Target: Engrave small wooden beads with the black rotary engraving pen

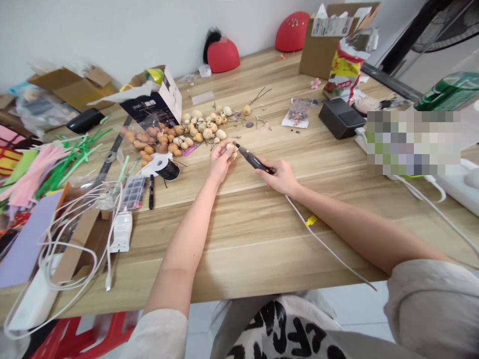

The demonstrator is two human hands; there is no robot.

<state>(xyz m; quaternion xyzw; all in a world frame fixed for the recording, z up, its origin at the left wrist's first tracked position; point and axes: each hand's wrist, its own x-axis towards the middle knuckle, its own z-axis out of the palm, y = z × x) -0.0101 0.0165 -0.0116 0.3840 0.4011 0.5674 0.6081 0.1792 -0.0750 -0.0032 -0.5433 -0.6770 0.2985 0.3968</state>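
while the forearms reach in over the wooden table (243,239), a broad run of bare plank lies before its front edge (262,293). the left hand (220,160) pinches a small, round tan dried gourd (231,147) above the wood, and the right hand (280,178) grips a black rotary engraver (253,159), its tip touching the gourd; a white cord (322,239) trails off the edge.

White wall (112,35) behind long light-wood table (239,264), white tile floor (359,304) below it, red plastic stool (93,334) bottom left, black-framed fan (445,25) top right, soft even indoor light throughout.
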